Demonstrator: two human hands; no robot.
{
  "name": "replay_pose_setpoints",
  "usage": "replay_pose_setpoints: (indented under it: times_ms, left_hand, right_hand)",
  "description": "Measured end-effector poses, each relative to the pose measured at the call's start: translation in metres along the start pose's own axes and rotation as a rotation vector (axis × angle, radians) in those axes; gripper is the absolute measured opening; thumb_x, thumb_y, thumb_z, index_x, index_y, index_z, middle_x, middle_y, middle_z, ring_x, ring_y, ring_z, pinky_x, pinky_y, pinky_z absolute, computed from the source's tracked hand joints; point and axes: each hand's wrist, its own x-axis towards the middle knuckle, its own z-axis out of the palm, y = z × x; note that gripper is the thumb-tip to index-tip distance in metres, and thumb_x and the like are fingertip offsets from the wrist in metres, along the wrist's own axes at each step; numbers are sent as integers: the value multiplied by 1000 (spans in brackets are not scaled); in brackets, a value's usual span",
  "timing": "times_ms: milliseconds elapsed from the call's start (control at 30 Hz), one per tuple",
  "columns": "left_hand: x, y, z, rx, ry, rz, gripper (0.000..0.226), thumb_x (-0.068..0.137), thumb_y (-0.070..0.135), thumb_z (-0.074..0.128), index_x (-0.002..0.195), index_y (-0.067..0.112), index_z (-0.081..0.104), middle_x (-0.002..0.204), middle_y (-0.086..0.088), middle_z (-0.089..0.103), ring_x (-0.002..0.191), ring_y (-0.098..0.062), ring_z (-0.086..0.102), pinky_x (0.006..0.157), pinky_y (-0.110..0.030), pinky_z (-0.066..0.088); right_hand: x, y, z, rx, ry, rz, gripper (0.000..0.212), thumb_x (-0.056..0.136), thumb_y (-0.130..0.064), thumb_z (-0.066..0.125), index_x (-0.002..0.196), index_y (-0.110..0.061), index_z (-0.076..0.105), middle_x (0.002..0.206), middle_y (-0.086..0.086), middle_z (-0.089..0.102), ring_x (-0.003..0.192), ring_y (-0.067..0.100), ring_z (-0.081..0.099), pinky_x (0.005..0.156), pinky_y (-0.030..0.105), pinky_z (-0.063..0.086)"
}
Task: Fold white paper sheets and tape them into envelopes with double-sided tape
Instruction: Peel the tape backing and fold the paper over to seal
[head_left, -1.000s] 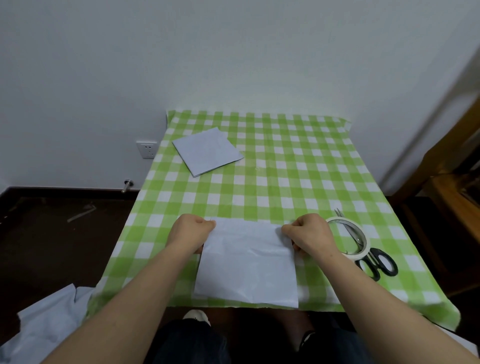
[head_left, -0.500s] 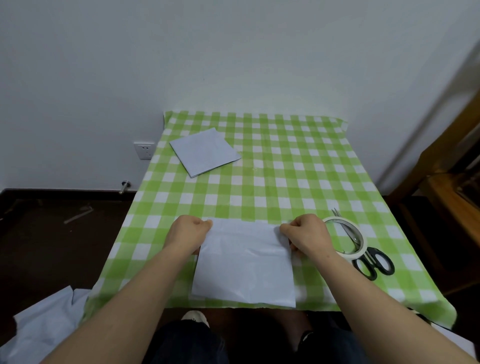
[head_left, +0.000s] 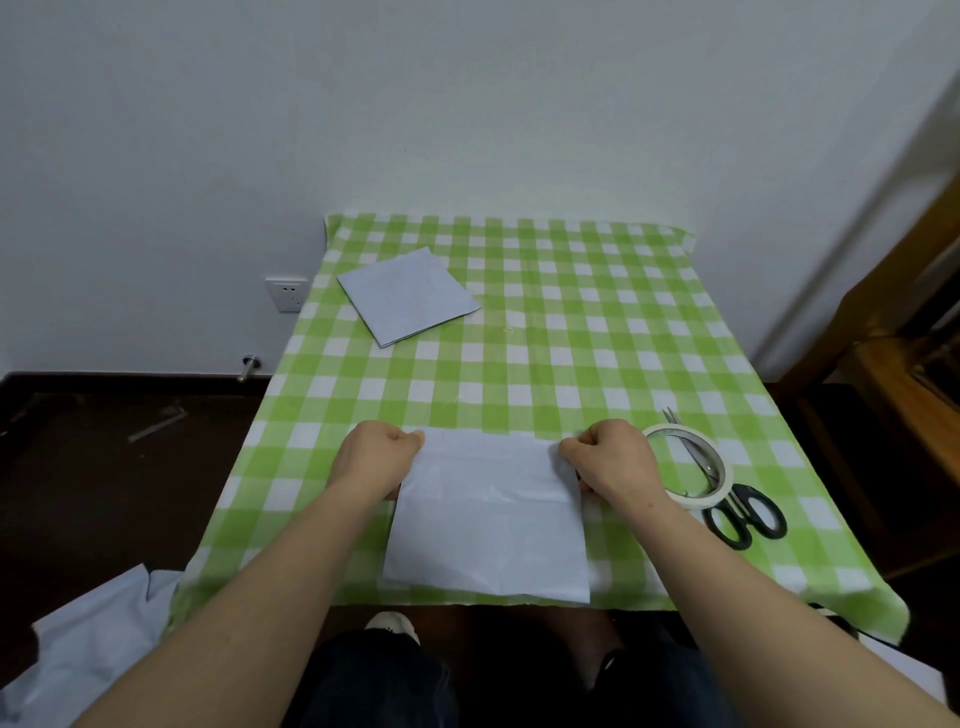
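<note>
We note the white sheet at the table's near edge, its far edge running side to side between left hand and right hand, each pinching a far corner, equally near.

Two bare forearms reach forward side by side, the left hand and right hand both curled knuckles-up, each pinching a far corner of a flat white paper sheet.

Left hand, right hand: fingertips curled under, hidden, at far corners of sheet. Tape roll covers part of scissors blades. Near-left loose paper cut by edge.
</note>
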Motion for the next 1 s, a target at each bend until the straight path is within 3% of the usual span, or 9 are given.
replay_pose_setpoints:
  times_ms: [267,433,1000]
  left_hand:
    - [-1,3,-1,16,-2,-13,46,89,23,58,50,15,35,49,-4,41,41,-22,43,56,-26,39]
    - [-2,7,-3,20,-4,-34,45,88,22,59,50,14,36,48,-5,42,40,-22,45,55,-26,40]
    - [-3,14,-3,28,1,-66,46,85,15,60,47,14,35,42,-4,40,34,-21,41,52,-22,37]
  right_hand:
    - [4,0,2,-15,-14,17,26,78,-20,57,56,-9,48,58,10,52,54,22,47,55,29,41]
    - [6,-1,1,-26,-29,47,31,79,-22,58,53,-8,50,58,11,56,55,25,53,59,32,49]
    - [9,-5,-3,-91,-78,65,29,77,-23,60,54,-7,53,56,9,57,53,26,53,57,29,48]
